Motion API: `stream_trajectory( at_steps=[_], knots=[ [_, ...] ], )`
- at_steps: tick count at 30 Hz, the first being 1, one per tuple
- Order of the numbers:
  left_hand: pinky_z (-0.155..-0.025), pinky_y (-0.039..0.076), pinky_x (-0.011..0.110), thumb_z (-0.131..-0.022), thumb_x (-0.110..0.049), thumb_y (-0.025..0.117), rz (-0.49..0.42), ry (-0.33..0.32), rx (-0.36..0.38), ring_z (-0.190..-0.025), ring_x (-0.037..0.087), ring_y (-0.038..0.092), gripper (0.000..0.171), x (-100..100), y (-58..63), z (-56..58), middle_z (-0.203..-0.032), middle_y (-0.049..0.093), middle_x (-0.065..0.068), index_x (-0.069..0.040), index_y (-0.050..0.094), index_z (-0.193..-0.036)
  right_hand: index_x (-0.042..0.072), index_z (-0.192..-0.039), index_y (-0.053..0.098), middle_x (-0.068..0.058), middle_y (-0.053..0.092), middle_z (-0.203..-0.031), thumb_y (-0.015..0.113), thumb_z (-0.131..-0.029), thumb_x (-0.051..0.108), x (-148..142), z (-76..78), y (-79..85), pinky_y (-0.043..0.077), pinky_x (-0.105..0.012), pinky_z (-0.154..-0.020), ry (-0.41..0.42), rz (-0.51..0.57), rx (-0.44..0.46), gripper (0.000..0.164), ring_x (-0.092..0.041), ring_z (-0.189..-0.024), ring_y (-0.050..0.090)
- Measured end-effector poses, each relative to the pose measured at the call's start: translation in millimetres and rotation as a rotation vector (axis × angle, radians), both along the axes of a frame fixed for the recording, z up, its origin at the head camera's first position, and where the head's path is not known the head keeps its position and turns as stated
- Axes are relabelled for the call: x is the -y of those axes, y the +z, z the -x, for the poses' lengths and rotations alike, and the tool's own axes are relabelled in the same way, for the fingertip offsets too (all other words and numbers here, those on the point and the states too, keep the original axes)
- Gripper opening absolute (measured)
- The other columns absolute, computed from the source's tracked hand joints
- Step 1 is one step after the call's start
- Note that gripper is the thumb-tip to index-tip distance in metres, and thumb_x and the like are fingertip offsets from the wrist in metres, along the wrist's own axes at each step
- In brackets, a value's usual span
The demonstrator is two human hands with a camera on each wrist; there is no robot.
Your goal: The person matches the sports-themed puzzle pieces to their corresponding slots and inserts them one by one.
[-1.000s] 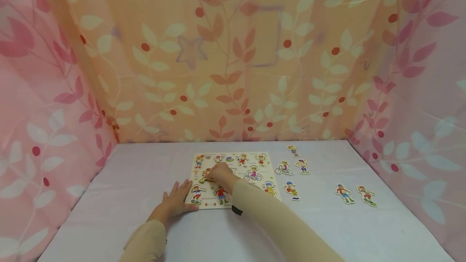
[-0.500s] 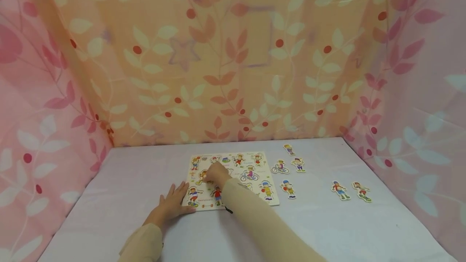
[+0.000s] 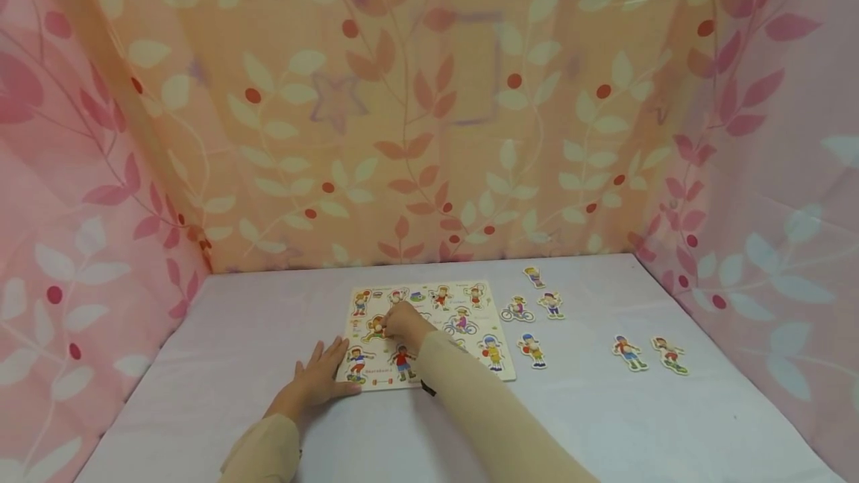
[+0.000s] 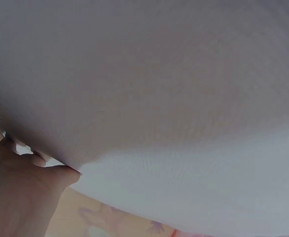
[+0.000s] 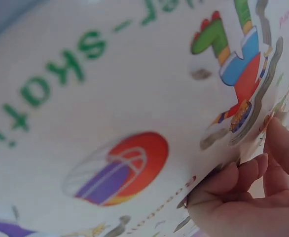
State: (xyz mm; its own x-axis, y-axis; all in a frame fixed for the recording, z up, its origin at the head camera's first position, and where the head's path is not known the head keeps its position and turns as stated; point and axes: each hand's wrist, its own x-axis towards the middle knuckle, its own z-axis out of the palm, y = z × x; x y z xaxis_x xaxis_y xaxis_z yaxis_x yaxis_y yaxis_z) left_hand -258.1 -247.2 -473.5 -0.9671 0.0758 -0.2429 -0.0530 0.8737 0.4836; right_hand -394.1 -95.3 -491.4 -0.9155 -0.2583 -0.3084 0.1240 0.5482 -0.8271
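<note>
A cream puzzle board (image 3: 473, 347) printed with children playing sports lies on the table. My left hand (image 3: 315, 377) rests at its left edge, fingers spread and thumb along the front corner. My right hand (image 3: 405, 323) is over the left middle of the board, fingertips pinching a flat cut-out figure piece (image 3: 373, 329) in brown and yellow at its slot. In the right wrist view, the thumb and fingers of the right hand (image 5: 248, 197) are bent close to the board, and the piece is mostly hidden. The left wrist view shows the left hand (image 4: 21, 197) at the board's edge.
Right of the board lie loose pieces: a cyclist (image 3: 517, 309), a purple-capped figure (image 3: 552, 305), a small figure (image 3: 534, 277) and a blue-helmeted figure (image 3: 533, 351). Farther right are two more figures, one red-and-blue (image 3: 628, 353) and one skateboarder (image 3: 669, 355). Floral curtains (image 3: 403, 133) enclose the table.
The head view has shifted slightly. My right hand stays over the same spot on the board, turning a little with the piece. The left hand has kept its place at the edge.
</note>
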Motion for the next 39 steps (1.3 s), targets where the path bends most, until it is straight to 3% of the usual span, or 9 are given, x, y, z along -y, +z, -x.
stream_trajectory(
  at_steps=[3, 7, 10, 14, 21, 25, 30, 33, 39],
  knots=[
    [-0.105, -0.001, 0.074, -0.078, -0.045, 0.077, -0.004, 0.006, 0.010, -0.142, 0.051, 0.003, 0.101, 1, -0.8, -0.6, -0.156, 0.017, 0.026, 0.002, 0.026, -0.151, -0.006, -0.097, 0.071, -0.011, 0.064, -0.098, 0.061, -0.083, -0.017, -5, -26.8, 25.6, 0.053, -0.029, -0.071, -0.050, 0.058, 0.017, 0.020, -0.021, -0.083, 0.058],
    [-0.105, -0.002, 0.074, -0.078, -0.046, 0.077, -0.009, 0.004, 0.008, -0.142, 0.051, 0.002, 0.102, 1, -0.9, -1.3, -0.157, 0.017, 0.026, 0.002, 0.025, -0.151, -0.005, -0.111, 0.067, -0.014, 0.060, -0.115, 0.055, -0.088, -0.013, -16, -42.1, 34.5, 0.044, -0.022, -0.067, -0.055, 0.200, 0.040, 0.028, -0.014, -0.078, 0.048],
    [-0.105, -0.002, 0.074, -0.078, -0.046, 0.077, -0.016, -0.003, -0.003, -0.142, 0.051, 0.003, 0.102, 1, -2.3, -1.6, -0.157, 0.017, 0.026, 0.002, 0.025, -0.151, -0.001, -0.121, 0.064, -0.018, 0.057, -0.129, 0.055, -0.092, -0.007, -26, -40.2, 31.7, 0.035, -0.021, -0.057, -0.056, 0.281, 0.051, 0.031, -0.008, -0.063, 0.036],
    [-0.104, -0.001, 0.075, -0.078, -0.045, 0.077, -0.018, -0.015, -0.016, -0.142, 0.052, 0.004, 0.100, 0, -5.6, -1.4, -0.156, 0.018, 0.027, 0.003, 0.027, -0.150, 0.004, -0.125, 0.064, -0.019, 0.054, -0.133, 0.059, -0.093, 0.001, -44, -36.1, 37.3, 0.030, -0.023, -0.055, -0.080, 0.302, 0.023, 0.032, -0.007, -0.059, 0.031],
    [-0.106, -0.002, 0.073, -0.079, -0.044, 0.076, -0.015, -0.010, -0.001, -0.142, 0.050, 0.002, 0.100, 0, -3.7, -1.7, -0.157, 0.016, 0.025, 0.002, 0.024, -0.152, 0.003, -0.124, 0.063, -0.016, 0.054, -0.132, 0.061, -0.093, 0.006, -80, -31.1, 56.5, 0.036, -0.030, -0.061, -0.086, 0.320, -0.008, 0.032, -0.027, -0.096, 0.055],
    [-0.106, -0.001, 0.073, -0.080, -0.045, 0.076, -0.003, -0.010, -0.008, -0.142, 0.051, 0.002, 0.101, 2, -2.1, -1.5, -0.157, 0.016, 0.025, 0.002, 0.023, -0.152, 0.004, -0.124, 0.063, -0.015, 0.056, -0.129, 0.062, -0.093, 0.007, -102, -28.6, 68.8, 0.042, -0.033, -0.061, -0.072, 0.300, -0.038, 0.032, -0.039, -0.116, 0.052],
    [-0.105, -0.001, 0.074, -0.079, -0.046, 0.076, 0.003, -0.014, -0.014, -0.142, 0.051, 0.002, 0.102, 2, -1.8, -0.9, -0.157, 0.015, 0.026, 0.002, 0.022, -0.152, 0.005, -0.126, 0.061, -0.014, 0.060, -0.126, 0.061, -0.094, 0.010, -131, -24.4, 79.3, 0.048, -0.045, -0.080, -0.071, 0.267, -0.037, 0.032, -0.041, -0.119, 0.051],
    [-0.105, -0.001, 0.074, -0.079, -0.047, 0.076, -0.005, -0.018, -0.015, -0.142, 0.051, 0.001, 0.103, 2, -1.7, -0.9, -0.157, 0.015, 0.026, 0.002, 0.022, -0.152, 0.006, -0.128, 0.060, -0.013, 0.060, -0.126, 0.060, -0.095, 0.012, -149, -22.9, 85.7, 0.044, -0.052, -0.091, -0.077, 0.246, -0.029, 0.033, -0.042, -0.121, 0.050],
    [-0.105, -0.002, 0.074, -0.079, -0.048, 0.075, -0.019, -0.022, -0.011, -0.141, 0.052, 0.000, 0.104, 3, -2.6, -0.6, -0.157, 0.014, 0.026, 0.002, 0.021, -0.152, 0.005, -0.131, 0.058, -0.017, 0.060, -0.123, 0.059, -0.096, 0.013, -185, -20.7, 104.1, 0.047, -0.045, -0.084, -0.023, 0.191, -0.066, 0.036, -0.034, -0.108, 0.052]
  ],
)
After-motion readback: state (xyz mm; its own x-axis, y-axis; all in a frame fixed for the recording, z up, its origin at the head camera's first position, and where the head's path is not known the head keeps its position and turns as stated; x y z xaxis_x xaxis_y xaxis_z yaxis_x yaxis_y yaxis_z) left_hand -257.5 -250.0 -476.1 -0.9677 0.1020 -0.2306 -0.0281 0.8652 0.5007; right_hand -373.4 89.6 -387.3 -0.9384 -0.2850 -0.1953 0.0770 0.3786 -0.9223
